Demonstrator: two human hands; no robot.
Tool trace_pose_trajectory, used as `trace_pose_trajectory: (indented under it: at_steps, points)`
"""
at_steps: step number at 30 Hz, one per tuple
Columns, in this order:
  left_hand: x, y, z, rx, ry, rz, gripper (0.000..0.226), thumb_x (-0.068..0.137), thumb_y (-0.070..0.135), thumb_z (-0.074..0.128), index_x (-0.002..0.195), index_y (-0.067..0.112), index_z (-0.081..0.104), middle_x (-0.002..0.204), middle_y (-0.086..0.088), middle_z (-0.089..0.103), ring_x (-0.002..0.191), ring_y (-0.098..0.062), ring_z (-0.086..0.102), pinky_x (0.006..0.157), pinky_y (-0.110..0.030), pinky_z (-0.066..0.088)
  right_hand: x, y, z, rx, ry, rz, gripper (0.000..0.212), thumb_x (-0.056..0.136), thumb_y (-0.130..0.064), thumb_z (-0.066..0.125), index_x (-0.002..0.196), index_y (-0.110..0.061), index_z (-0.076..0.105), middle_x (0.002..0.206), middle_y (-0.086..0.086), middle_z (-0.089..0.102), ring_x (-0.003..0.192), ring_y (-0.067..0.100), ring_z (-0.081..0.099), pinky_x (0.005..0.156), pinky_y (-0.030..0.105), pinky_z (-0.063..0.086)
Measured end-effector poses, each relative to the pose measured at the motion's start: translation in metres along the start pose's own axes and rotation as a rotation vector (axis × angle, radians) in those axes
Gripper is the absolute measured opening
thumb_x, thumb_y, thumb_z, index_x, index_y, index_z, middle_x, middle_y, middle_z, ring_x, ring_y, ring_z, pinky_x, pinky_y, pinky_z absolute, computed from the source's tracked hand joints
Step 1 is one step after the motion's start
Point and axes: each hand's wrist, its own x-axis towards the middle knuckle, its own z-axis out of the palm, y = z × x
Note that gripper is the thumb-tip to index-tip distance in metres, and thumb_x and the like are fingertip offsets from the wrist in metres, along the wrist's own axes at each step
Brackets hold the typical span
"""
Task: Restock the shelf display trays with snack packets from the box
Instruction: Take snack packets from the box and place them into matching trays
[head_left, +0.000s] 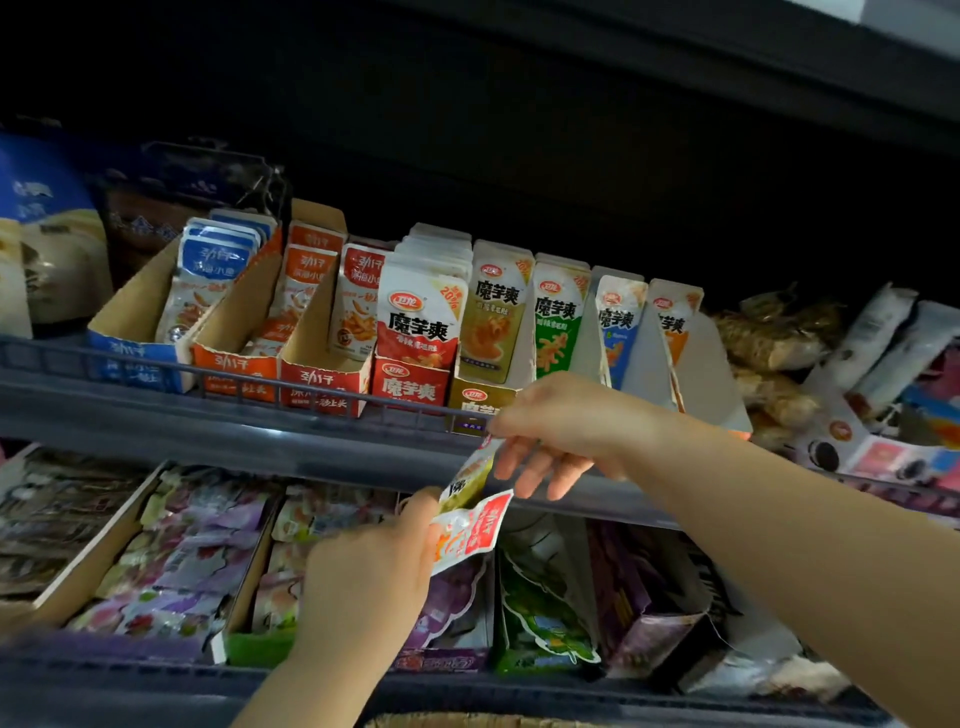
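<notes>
Trays: on the shelf (208, 436) I see the red tray (410, 387), just left of the yellow tray (480, 400), packed with upright packets (421, 317).
Writing: I read 魔芋爽 on both trays, and 20% on the red tray's packets.
Right hand (556, 431): just below the yellow tray, pinching a yellow packet (467, 475), other fingers spread.
Left hand (374, 571): further below the yellow tray, gripping a red packet (470, 535) that touches the yellow packet.

One wide-angle view, worn on the person's head, faces forward into the shelving from close by, with the frame tilted. The upper shelf (208, 415) crosses just above and behind the fingers (530, 470) at mid-frame. The lower shelf (130, 675) lies beneath them.
</notes>
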Motion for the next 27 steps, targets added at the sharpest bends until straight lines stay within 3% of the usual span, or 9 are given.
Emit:
trace_pose_trajectory:
  at_steps: [6, 10, 12, 14, 16, 20, 23, 25, 27]
  points:
    - [0.001, -0.008, -0.003, -0.094, -0.002, -0.015, 0.043, 0.040, 0.016, 0.089, 0.078, 0.010, 0.070, 0.030, 0.001, 0.046, 0.019, -0.008, 0.037, 0.047, 0.000, -0.001, -0.008, 0.002, -0.029, 0.117, 0.062, -0.037, 0.016, 0.094, -0.013, 0.045, 0.082, -0.008, 0.054, 0.071, 0.007, 0.065, 0.056, 0.012, 0.065, 0.048, 0.021, 0.054]
    - [0.002, -0.014, -0.004, -0.183, 0.022, -0.093, 0.038, 0.051, 0.017, 0.087, 0.084, 0.012, 0.069, 0.032, 0.006, 0.037, 0.022, -0.004, 0.030, 0.039, -0.002, -0.002, -0.013, -0.001, -0.056, 0.105, 0.073, -0.093, 0.015, 0.093, -0.012, 0.045, 0.082, -0.008, 0.054, 0.076, 0.006, 0.066, 0.063, 0.011, 0.065, 0.060, 0.020, 0.054]
    - [0.005, -0.017, -0.004, -0.276, 0.037, -0.232, 0.030, 0.078, 0.026, 0.067, 0.108, 0.020, 0.062, 0.048, 0.012, 0.038, 0.034, 0.000, 0.032, 0.035, -0.008, 0.012, -0.018, -0.005, -0.068, 0.045, 0.061, -0.126, 0.012, 0.091, -0.012, 0.048, 0.081, -0.010, 0.056, 0.077, 0.002, 0.068, 0.067, 0.008, 0.066, 0.063, 0.016, 0.054]
    - [0.003, -0.022, 0.002, -0.322, 0.119, -0.292, 0.033, 0.091, 0.036, 0.046, 0.123, 0.027, 0.047, 0.067, 0.015, 0.046, 0.047, 0.001, 0.039, 0.038, -0.012, 0.025, -0.022, -0.009, -0.079, -0.047, 0.112, -0.146, 0.011, 0.088, -0.012, 0.051, 0.079, -0.012, 0.056, 0.077, -0.001, 0.068, 0.068, 0.006, 0.065, 0.062, 0.015, 0.052]
    - [0.005, -0.023, 0.001, -0.381, 0.091, -0.350, 0.034, 0.092, 0.037, 0.044, 0.124, 0.027, 0.045, 0.077, 0.013, 0.050, 0.055, 0.000, 0.047, 0.041, -0.011, 0.031, -0.025, -0.014, -0.088, -0.165, 0.240, -0.184, 0.009, 0.087, -0.012, 0.055, 0.077, -0.012, 0.056, 0.077, -0.001, 0.066, 0.069, 0.009, 0.062, 0.061, 0.017, 0.048]
    - [0.005, -0.025, -0.003, -0.470, 0.038, -0.433, 0.033, 0.090, 0.034, 0.049, 0.121, 0.023, 0.049, 0.074, 0.013, 0.050, 0.063, -0.008, 0.058, 0.046, -0.020, 0.045, -0.019, -0.021, -0.096, -0.238, 0.483, -0.307, 0.015, 0.089, -0.012, 0.055, 0.076, -0.018, 0.057, 0.073, -0.003, 0.060, 0.064, 0.006, 0.057, 0.052, 0.013, 0.046]
    - [0.003, -0.025, -0.005, -0.507, 0.038, -0.441, 0.031, 0.089, 0.033, 0.050, 0.119, 0.024, 0.049, 0.070, 0.020, 0.047, 0.063, -0.004, 0.057, 0.048, -0.023, 0.048, -0.009, -0.029, -0.099, -0.245, 0.568, -0.381, 0.019, 0.091, -0.009, 0.050, 0.077, -0.020, 0.055, 0.074, -0.004, 0.058, 0.066, 0.006, 0.055, 0.059, 0.015, 0.047]
    - [0.004, -0.026, -0.006, -0.545, 0.047, -0.452, 0.028, 0.089, 0.032, 0.051, 0.116, 0.024, 0.051, 0.070, 0.023, 0.046, 0.063, -0.004, 0.058, 0.050, -0.026, 0.050, 0.000, -0.035, -0.100, -0.277, 0.638, -0.414, 0.012, 0.092, -0.008, 0.048, 0.089, -0.015, 0.056, 0.077, -0.004, 0.057, 0.069, 0.007, 0.055, 0.063, 0.017, 0.045]
    - [0.004, -0.028, -0.006, -0.592, 0.065, -0.471, 0.026, 0.088, 0.030, 0.053, 0.113, 0.024, 0.052, 0.070, 0.023, 0.048, 0.065, -0.007, 0.059, 0.053, -0.031, 0.053, 0.012, -0.040, -0.101, -0.333, 0.731, -0.428, 0.018, 0.093, -0.008, 0.047, 0.107, -0.010, 0.057, 0.087, -0.001, 0.057, 0.079, 0.011, 0.056, 0.064, 0.018, 0.045]
